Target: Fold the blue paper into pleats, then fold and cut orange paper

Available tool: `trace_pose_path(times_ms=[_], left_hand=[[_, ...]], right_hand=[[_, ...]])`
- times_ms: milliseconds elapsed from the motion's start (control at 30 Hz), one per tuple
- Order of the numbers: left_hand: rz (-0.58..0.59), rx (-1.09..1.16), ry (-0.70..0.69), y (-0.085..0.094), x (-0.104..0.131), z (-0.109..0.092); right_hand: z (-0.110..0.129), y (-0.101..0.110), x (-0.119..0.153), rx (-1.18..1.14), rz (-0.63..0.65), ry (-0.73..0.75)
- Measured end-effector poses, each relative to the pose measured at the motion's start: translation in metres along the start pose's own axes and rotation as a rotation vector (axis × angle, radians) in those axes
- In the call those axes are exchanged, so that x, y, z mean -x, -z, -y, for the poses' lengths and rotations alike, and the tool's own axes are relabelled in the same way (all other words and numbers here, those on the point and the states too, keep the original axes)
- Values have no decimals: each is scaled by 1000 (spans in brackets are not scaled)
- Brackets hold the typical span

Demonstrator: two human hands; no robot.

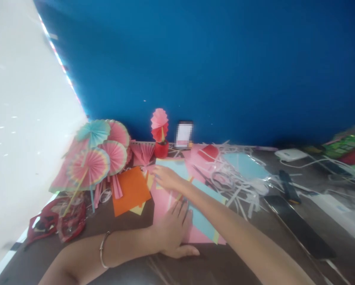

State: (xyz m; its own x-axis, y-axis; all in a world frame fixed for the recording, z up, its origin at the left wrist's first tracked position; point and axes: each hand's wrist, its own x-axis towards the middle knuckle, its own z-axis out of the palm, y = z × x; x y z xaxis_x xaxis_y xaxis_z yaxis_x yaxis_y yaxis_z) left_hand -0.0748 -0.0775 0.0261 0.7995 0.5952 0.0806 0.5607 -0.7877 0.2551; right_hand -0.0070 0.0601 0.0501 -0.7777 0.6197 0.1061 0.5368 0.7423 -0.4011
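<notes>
My left hand (174,229) lies flat, fingers spread, on the lower part of a pink sheet (160,202). Beyond it, my right hand (165,177) reaches over my left fingers to the sheet's upper left part; its fingers are blurred, and I cannot make out whether they hold anything. Light blue paper (203,213) with a yellow edge lies to the right, partly under my right forearm. An orange sheet (131,190) rests left of my hands, over a bit of yellow paper.
Folded paper fans (88,168) stand at the left above red-handled scissors (72,219). A red pot (161,149) holds a pink fan at the back. White paper strips (239,186), a dark phone (299,225) and cables are on the right. A blue wall (213,71) rises behind.
</notes>
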Motion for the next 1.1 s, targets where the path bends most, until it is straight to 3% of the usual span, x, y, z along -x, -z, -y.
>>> trace_pose_path(times_ms=[133,400,533,633,767,867,967,1033,1100], left_hand=[[13,4,-9,4,0,-1],[1,22,-11,7,-1,1],[-12,26,37,1,-1,2],[-89,10,82,-8,-1,5],[-237,70,117,-8,-5,13],[-410,338,123,1,-11,21],[-513,879,276,7,-17,31],[-512,1191,377,6,-20,36],[-492,1396,413,4,-21,38]], right_hand=[[2,-10,-31,-152,-37,-204],[-5,-21,-50,-349,-34,-303],[-6,-9,-37,-475,-205,-396],[-18,17,-9,-565,-351,-461],[-38,60,52,-810,-775,-523],[-44,72,99,-729,-895,-564],[-37,55,129,-497,-997,-607],[-30,35,139,-276,-1012,-539],[-22,16,144,-65,-876,-327]])
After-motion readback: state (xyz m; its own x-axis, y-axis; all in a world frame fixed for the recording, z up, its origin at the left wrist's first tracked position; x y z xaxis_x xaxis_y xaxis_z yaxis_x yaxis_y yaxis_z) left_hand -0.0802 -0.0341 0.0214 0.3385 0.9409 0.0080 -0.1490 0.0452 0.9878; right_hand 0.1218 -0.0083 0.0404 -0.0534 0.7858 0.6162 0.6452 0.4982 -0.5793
